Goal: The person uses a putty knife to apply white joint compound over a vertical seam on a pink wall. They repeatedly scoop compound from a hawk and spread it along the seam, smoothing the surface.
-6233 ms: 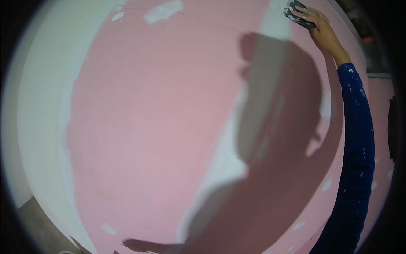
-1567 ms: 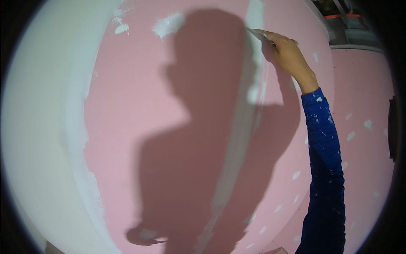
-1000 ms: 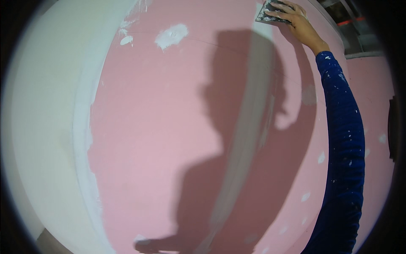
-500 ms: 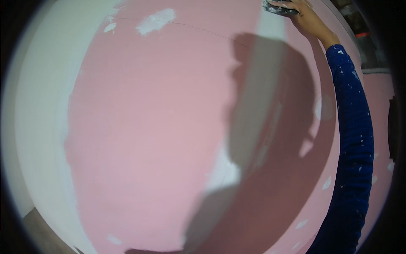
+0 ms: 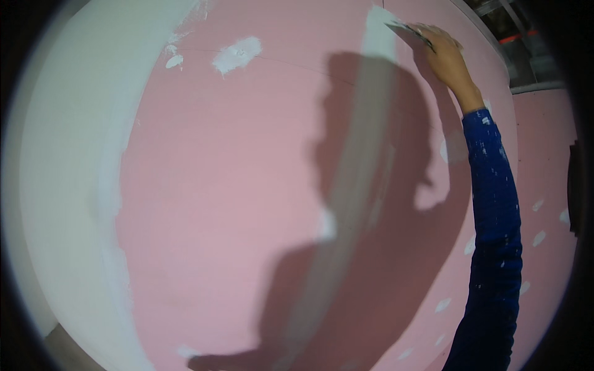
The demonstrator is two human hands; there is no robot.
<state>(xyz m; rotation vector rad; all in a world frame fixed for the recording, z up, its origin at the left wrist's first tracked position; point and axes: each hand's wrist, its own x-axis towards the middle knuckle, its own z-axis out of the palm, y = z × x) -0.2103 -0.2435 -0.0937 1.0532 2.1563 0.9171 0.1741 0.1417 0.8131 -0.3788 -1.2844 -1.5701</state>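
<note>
High on the pink wall board (image 5: pixel 235 173), my right hand (image 5: pixel 447 59) is closed around a putty knife (image 5: pixel 405 31). The knife's flat blade is seen nearly edge-on and points left. Its tip is at the upper end of a long whitish compound strip (image 5: pixel 349 161) that slants down the board; whether it touches the surface I cannot tell. My fingers cover most of the handle. The blue sleeve on my right arm is spotted with white. My left hand is out of the picture.
A wide white coated band (image 5: pixel 74 167) runs down the left side of the wall. Smaller filler patches, such as an oval one (image 5: pixel 237 54), dot the board. My shadow darkens the middle. Beyond the wall's top right edge is an opening with metal framing (image 5: pixel 510 37).
My right hand and the knife are lower in the picture, and the blade has turned from lying flatter to nearly edge-on. The view has shifted, and my shadow sits further left.
</note>
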